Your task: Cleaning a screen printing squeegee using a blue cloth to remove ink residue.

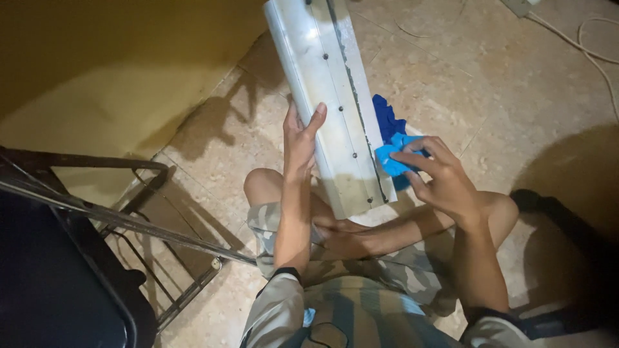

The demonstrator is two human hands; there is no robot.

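The white metal panel [332, 96] is a long, narrow piece with a rounded left edge, a row of small dark screws along its middle and a dark strip along its right side. It stands tilted over the lap of the seated person, with its lower end near the crossed legs and its upper end leaving the picture at the top. The left hand [299, 143] holds the panel from the left side: the thumb and the fingers are spread and wrap around the rounded edge, so this hand is gripping the panel. The right hand [442, 180] is closed on a blue cloth [391, 147]; the fingertips pinch the cloth and press it against the right edge of the panel, near its lower part. A part of the cloth hangs behind the panel and looks darker blue there.

The person sits on a tiled floor [516, 96] of beige colour and wears camouflage shorts [361, 283]. At the left there is a dark metal frame [129, 222] with thin bars, close to the left knee. At the top right a white cable [596, 55] lies on the floor, well apart from the hands.
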